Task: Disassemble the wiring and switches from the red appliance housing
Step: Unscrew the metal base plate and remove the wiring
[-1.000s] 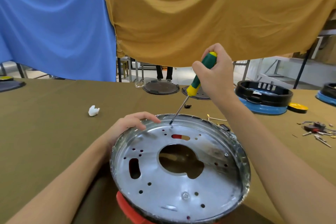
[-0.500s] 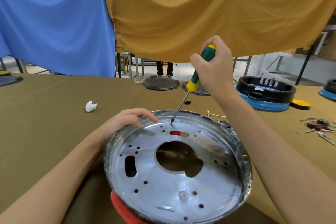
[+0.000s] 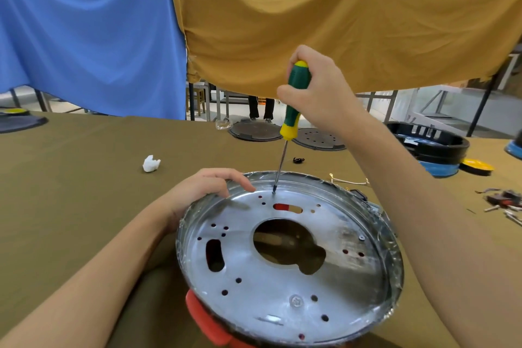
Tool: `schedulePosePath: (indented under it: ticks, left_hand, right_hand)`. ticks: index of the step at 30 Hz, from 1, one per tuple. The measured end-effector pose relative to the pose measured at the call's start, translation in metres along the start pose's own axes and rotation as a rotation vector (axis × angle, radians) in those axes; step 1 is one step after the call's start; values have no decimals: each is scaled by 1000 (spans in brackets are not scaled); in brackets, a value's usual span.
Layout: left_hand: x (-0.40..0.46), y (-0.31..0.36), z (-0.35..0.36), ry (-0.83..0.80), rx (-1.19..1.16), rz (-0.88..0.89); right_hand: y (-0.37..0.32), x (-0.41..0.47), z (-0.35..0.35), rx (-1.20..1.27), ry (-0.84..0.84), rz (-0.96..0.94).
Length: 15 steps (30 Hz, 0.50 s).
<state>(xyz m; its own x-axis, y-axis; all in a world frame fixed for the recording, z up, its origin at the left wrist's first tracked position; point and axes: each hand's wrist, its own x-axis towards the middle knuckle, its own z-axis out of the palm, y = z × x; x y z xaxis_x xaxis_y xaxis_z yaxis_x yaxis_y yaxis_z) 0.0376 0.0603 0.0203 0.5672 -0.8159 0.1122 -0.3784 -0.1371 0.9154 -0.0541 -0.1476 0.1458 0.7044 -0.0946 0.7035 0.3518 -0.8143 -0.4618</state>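
Single head-worn view, forward-down, close over table (image 3: 70, 206)

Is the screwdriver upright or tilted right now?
Nearly upright: the screwdriver leans slightly, its handle gripped by the right hand, its tip on the metal plate.

Olive-covered table (image 3: 84, 206) with scattered parts.
Housing (image 3: 288, 260) sits below the gripped screwdriver; white scrap (image 3: 151, 163) lies left of it, two dark discs (image 3: 255, 130) behind, black-and-blue base (image 3: 429, 150) and loose parts (image 3: 504, 202) right.
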Motion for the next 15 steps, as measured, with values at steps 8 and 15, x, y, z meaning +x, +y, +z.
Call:
schedulePosePath:
  ticks: [8, 15]
  left_hand:
    - [-6, 3, -1, 5, 100, -25]
    - [-6, 2, -1, 16, 106, -34]
  right_hand:
    - [-30, 28, 16, -641, -73, 36]
    - [-42, 35, 4, -413, -400, 50]
